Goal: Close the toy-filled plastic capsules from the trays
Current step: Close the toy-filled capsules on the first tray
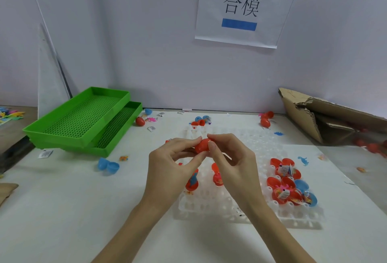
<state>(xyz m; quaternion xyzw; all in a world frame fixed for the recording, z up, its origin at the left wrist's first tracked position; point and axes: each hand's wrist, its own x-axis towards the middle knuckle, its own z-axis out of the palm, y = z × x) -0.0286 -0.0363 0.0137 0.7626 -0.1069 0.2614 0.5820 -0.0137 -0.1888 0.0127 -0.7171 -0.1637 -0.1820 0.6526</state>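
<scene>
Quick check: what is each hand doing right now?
Left hand: fingers pinching the red capsule.
Right hand: fingers pinching the same capsule.

**Plastics, paper and cardboard on a matt bench**

The red capsule point(202, 145) is smooth, slightly glossy plastic. The clear tray point(247, 208) is glossy, translucent plastic. The green trays point(83, 120) are matt perforated plastic. The torn box point(326, 120) is rough corrugated cardboard. The bench point(83, 210) looks matt white, and the wall sign point(245, 9) is paper.

Fingers of the left hand point(173, 158) and right hand point(228, 158) are hiding most of the red capsule point(202, 145), so its seam is not showing. The cardboard box point(326, 116) is running off the right edge. Little toys point(10, 115) at the far left are looking too blurry to name.
</scene>
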